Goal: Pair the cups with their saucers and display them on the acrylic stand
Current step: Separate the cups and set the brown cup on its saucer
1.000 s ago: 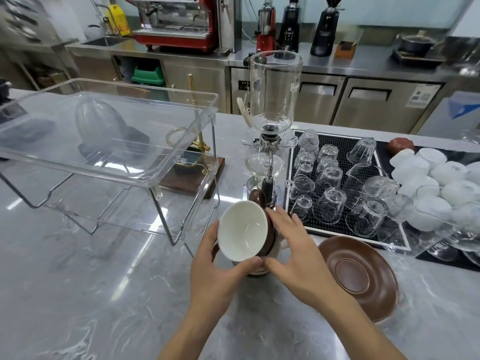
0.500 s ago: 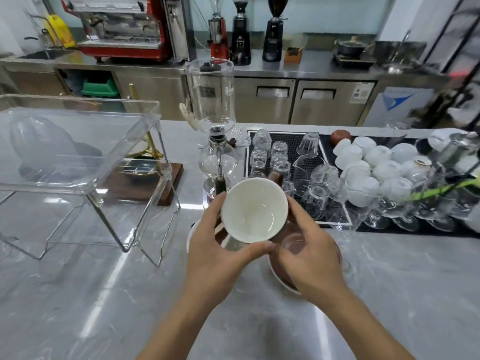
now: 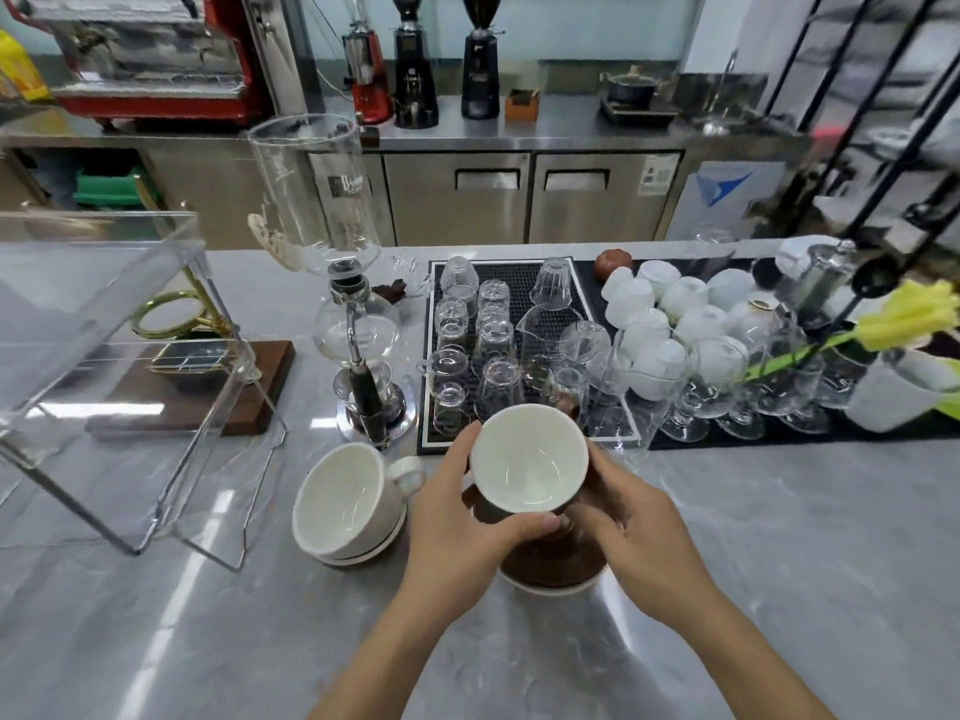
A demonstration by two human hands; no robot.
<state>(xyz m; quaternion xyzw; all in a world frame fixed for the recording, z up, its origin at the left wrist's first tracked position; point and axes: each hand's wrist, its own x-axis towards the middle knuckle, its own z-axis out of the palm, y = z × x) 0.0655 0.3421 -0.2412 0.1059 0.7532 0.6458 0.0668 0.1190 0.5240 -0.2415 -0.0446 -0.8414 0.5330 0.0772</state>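
My left hand (image 3: 457,527) and my right hand (image 3: 634,517) together grip a brown cup with a white inside (image 3: 527,462), tilted toward me, just above a brown saucer (image 3: 550,571) on the marble counter. The cup and my hands hide most of that saucer. To the left, a white cup (image 3: 345,498) with its handle to the right sits tilted on a white saucer (image 3: 363,553). The clear acrylic stand (image 3: 104,356) fills the left side of the counter, its top tray bare.
A glass siphon brewer (image 3: 332,283) stands behind the white cup. A black mat (image 3: 524,356) with several upturned glasses lies beyond my hands, with white cups and stemmed glasses to its right. A wooden board (image 3: 208,392) lies behind the stand. A yellow flower (image 3: 909,314) is at right.
The brown cup has moved right, off the white cup, to above the brown saucer. The view has swung right, so the white cup on its saucer now shows at left.
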